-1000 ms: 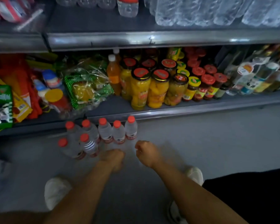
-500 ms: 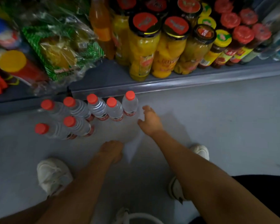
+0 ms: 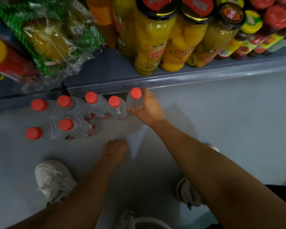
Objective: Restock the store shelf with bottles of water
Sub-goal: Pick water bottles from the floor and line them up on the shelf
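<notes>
Several clear water bottles with red caps stand on the grey floor just in front of the lowest shelf (image 3: 188,76). My right hand (image 3: 147,109) grips the rightmost water bottle (image 3: 134,100), fingers behind it and thumb in front. The neighbouring bottle (image 3: 116,107) stands right beside it, and two more bottles (image 3: 68,128) form a nearer row at the left. My left hand (image 3: 115,152) hangs lower over the floor with fingers curled under, holding nothing.
Tall jars of yellow fruit (image 3: 153,45) and red-lidded sauce jars (image 3: 261,37) crowd the shelf above the bottles. Green snack bags (image 3: 46,37) lie at its left. My white shoes (image 3: 54,179) flank the floor below my arms.
The view dropped and moved closer to the floor. My right hand reached forward from near my left hand and closed round the rightmost bottle. My left hand stayed low.
</notes>
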A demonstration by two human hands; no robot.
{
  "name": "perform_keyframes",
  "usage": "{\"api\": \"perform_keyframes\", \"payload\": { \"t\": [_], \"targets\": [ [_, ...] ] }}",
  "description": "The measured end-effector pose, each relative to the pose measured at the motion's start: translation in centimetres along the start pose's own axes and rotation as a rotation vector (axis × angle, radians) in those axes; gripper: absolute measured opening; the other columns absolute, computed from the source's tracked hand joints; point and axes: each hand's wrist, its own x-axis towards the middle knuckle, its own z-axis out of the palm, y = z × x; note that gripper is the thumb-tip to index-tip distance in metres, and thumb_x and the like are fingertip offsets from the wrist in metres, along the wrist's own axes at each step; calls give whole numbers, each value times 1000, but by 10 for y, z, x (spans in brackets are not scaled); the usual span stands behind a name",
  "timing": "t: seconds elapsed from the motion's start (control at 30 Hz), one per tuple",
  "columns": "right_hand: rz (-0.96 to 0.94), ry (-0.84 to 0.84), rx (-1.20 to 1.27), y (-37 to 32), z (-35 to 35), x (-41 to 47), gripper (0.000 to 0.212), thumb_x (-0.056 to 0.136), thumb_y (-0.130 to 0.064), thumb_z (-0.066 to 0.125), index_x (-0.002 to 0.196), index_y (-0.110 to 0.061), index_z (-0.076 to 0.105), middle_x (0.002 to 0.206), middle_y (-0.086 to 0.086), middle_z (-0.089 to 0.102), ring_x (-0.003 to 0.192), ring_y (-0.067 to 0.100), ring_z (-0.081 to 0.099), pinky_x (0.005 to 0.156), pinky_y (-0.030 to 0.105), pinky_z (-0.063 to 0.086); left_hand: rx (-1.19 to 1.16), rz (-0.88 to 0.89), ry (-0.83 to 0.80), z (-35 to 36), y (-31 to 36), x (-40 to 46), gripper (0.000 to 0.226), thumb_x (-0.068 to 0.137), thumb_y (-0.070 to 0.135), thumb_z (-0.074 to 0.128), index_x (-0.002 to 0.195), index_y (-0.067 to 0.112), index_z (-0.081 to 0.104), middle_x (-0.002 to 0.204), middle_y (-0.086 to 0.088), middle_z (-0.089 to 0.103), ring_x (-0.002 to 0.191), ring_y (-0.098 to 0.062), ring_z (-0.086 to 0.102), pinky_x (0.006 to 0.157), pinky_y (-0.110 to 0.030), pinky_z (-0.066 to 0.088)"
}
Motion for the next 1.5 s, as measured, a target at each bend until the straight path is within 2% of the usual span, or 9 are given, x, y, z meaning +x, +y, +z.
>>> {"api": "perform_keyframes", "payload": {
  "t": [0.3, 0.47, 0.63, 0.77, 0.87, 1.17, 1.23, 1.4, 1.5],
  "targets": [
    [-29, 1, -8, -9, -23, -22, 63, 69, -28, 81, 120, -6, 52, 118, 16, 59, 109, 33, 57, 85, 34, 44, 20, -10, 79, -19, -5, -23, 36, 91, 19, 47, 126, 11, 55, 131, -9, 54, 122, -27, 50, 100, -36, 38],
    [-49, 67, -20, -32, -62, -53, 55, 67, -32, 80, 110, -7, 57, 111, 15, 65, 103, 35, 61, 82, 39, 50, 62, -17, 208, -51, -4, -60, 35, 91, 19, 46, 124, 13, 55, 128, -10, 55, 120, -28, 51, 97, -36, 40],
    [-180, 205, -29, -86, -120, -86, 42, 69, -36, 76, 100, -14, 59, 98, 12, 69, 93, 35, 63, 72, 37, 50, 14, -34, 379, -98, -9, -112, 37, 89, 16, 47, 125, 13, 54, 131, -11, 53, 119, -31, 51, 96, -39, 44],
    [-297, 285, -57, -142, -175, -105, 51, 63, -45, 76, 101, -16, 56, 91, 4, 69, 87, 27, 65, 70, 40, 54, 92, -51, 552, -157, -21, -160, 37, 92, 22, 47, 128, 14, 52, 128, -10, 53, 118, -29, 49, 92, -37, 41],
    [-400, 370, -53, -189, -215, -118, 48, 63, -44, 77, 98, -17, 57, 90, 1, 69, 84, 22, 65, 68, 37, 54, 158, -83, 726, -204, -31, -199, 30, 92, 25, 46, 118, 14, 56, 122, -8, 55, 116, -27, 50, 89, -34, 40],
    [-611, 543, 53, -308, -305, -121, 49, 63, -45, 74, 100, -17, 56, 87, 0, 66, 76, 17, 63, 63, 36, 54, 167, -110, 1146, -331, -48, -296, 29, 91, 25, 47, 116, 15, 58, 117, -6, 57, 112, -25, 51, 89, -35, 40],
    [-634, 555, 58, -328, -318, -113, 49, 65, -42, 75, 99, -16, 52, 85, 0, 65, 72, 16, 61, 59, 35, 52, 170, -106, 1188, -352, -53, -306, 27, 92, 25, 47, 115, 15, 57, 115, -5, 57, 110, -24, 51, 87, -35, 40],
    [-643, 586, 29, -366, -337, -77, 57, 56, -51, 74, 97, -20, 50, 88, 1, 66, 80, 24, 63, 70, 42, 53, 146, -120, 1228, -392, -74, -302, 33, 91, 28, 49, 121, 14, 55, 121, -7, 56, 113, -25, 51, 92, -37, 41],
    [-630, 573, -38, -388, -342, -50, 55, 60, -44, 80, 97, -15, 52, 95, 6, 63, 84, 27, 59, 71, 40, 51, 116, -124, 1237, -405, -91, -291, 36, 91, 30, 50, 124, 16, 55, 124, -5, 56, 115, -24, 51, 95, -36, 42]
  ]
}}
